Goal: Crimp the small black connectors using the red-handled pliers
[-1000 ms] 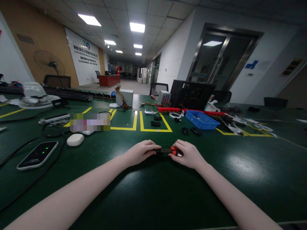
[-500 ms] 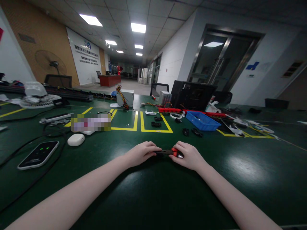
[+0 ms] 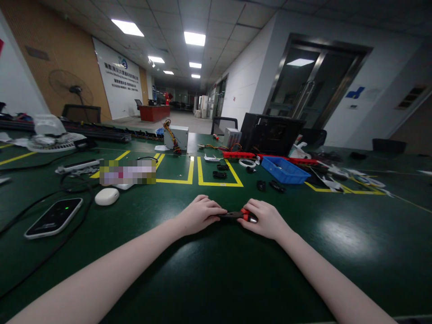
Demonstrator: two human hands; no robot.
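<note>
A pair of long-nose pliers with dark jaws and red-and-black handles lies level between my hands, just over the green table. My right hand is closed round the handles. At the other end, my left hand is closed, thumb and fingertips pinching the tip of the jaws. Whether some small piece sits between the jaws is hidden by those fingers.
Beyond my hands lie black cable bundles inside a yellow tape outline. A blue tray stands at the right, before a black computer case. On the left are a phone-like device, a white oval case and black cables.
My left hand's knuckles have lifted slightly, while its fingertips remain at the jaw tip. My right hand and the pliers are nearly unmoved.
</note>
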